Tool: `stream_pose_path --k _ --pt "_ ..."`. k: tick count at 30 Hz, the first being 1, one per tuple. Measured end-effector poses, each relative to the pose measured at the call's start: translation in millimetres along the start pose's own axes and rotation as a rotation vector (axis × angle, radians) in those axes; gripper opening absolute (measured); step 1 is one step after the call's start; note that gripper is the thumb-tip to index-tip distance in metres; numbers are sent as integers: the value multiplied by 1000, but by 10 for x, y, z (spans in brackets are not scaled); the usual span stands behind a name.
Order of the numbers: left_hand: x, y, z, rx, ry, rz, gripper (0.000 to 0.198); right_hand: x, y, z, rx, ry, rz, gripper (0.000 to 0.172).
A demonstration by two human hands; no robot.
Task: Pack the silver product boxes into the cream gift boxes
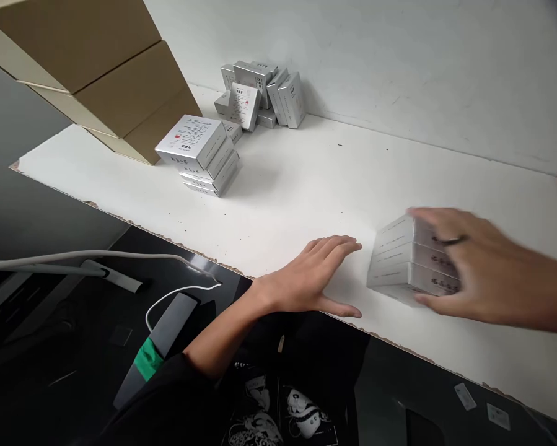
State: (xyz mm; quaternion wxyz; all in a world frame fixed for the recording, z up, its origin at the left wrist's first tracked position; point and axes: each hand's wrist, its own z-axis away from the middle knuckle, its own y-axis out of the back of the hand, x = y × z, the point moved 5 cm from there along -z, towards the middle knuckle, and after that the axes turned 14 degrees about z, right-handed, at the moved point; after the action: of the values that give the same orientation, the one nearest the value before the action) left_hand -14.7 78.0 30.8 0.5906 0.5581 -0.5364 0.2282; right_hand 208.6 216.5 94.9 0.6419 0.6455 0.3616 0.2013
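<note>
My right hand [482, 272] is wrapped round a small stack of silver-white flat boxes [394, 260] near the front edge of the white table [315, 186], fingers over the top and thumb underneath. A dark ring shows on one finger. My left hand [310, 279] lies flat on the table just left of that stack, fingers stretched out and holding nothing. A tidy stack of the same boxes [199, 152] stands further back on the left. A loose pile of more boxes [259, 93] leans against the wall.
Brown cardboard cartons [101, 68] lean at the back left beside the stacks. The white wall [399, 62] closes the far side. Below the table's ragged front edge are a white cable [176, 294], a grey bar with green tape [152, 353] and dark floor.
</note>
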Motion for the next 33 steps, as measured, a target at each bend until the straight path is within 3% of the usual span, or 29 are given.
stream_pose_path --k 3,7,10,13,15,18,21,24,27,31,33 --pt "33 21 80 48 -18 4 83 94 -177 -87 -165 72 169 128" --pt "91 32 202 91 -70 46 72 119 -30 -283 -109 2 209 130" --pt "126 15 268 107 -120 55 64 -94 112 -643 77 63 315 128" --pt "107 -5 299 117 -104 9 60 -410 79 -1088 404 188 487 103" --pt "81 -12 313 122 -75 -45 59 -584 -114 -1355 535 210 555 84" --pt "50 -14 334 125 -46 -122 58 -804 -541 -1624 476 274 495 87" --pt "27 -16 349 121 -35 -164 62 -968 -795 -1650 395 360 391 86" --pt "0 -29 352 112 -32 -197 64 -1025 -767 -1560 434 372 352 76" --pt "-29 -39 352 112 -26 -205 66 -1035 -686 -1487 483 397 374 83" --pt "-50 -48 364 121 -36 -212 69 -900 -685 -1444 627 174 232 97" --pt "-57 -56 367 120 -44 -217 69 -836 -831 -1440 592 70 70 100"
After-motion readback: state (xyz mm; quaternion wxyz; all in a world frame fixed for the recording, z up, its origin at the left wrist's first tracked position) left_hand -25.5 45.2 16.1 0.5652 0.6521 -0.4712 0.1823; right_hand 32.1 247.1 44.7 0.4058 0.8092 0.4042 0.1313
